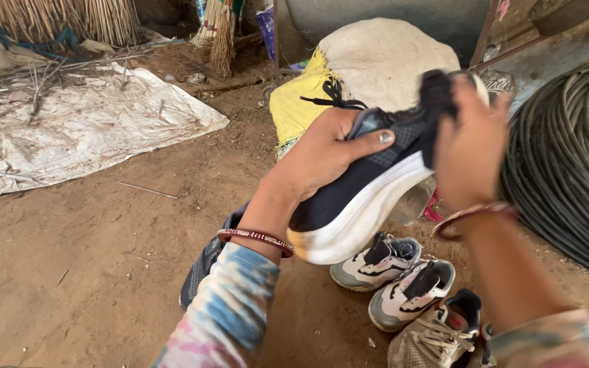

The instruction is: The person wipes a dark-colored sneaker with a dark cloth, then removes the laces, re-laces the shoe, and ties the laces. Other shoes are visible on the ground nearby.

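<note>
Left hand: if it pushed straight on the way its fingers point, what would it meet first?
The left hand already grips the dark shoe with the white sole, fingers pointing right. Straight on, past the shoe, likely comes the right hand at the shoe's toe end, though depth is unclear.

Daylight is falling on a bare brown dirt floor (69,272). A crumpled white plastic sheet (83,123) is lying at left beneath dry straw bundles (69,20). What may be a grey metal wall (383,17) is standing behind; coiled black hose (567,170) is resting at right.
</note>
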